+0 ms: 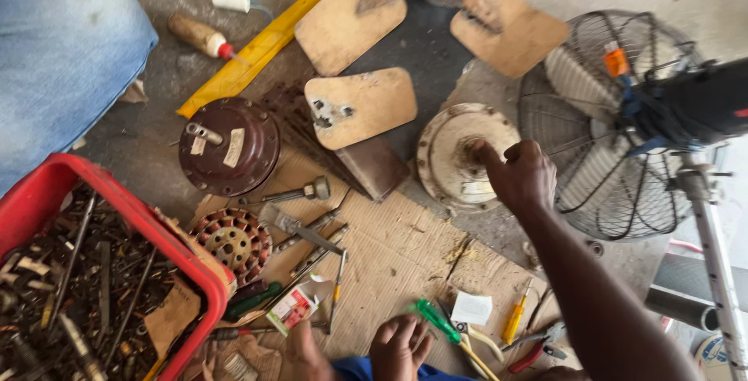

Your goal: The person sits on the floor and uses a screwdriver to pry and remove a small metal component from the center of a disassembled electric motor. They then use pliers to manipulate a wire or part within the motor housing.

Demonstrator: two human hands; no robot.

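My right hand [520, 174] reaches out over the floor with its fingers curled, and the index fingertip touches the hub of a round cream motor cover [448, 164]. Nothing is gripped in it. My left hand [399, 345] rests low at the bottom edge on blue cloth, fingers spread and holding nothing. A green-handled screwdriver [435, 320] lies just to its right. A dark red motor housing [230, 146] with a short shaft sits to the left, with a copper-wound stator [232, 242] below it.
A red crate [54, 174] of rusty bolts and tools stands at the left. Fan blades [360, 104], a yellow bar [257, 50], a wire fan guard [612, 124], a hammer, wrenches, pliers and a yellow screwdriver [514, 320] lie on cardboard. Another person's jeans-clad leg [62, 46] is at the top left.
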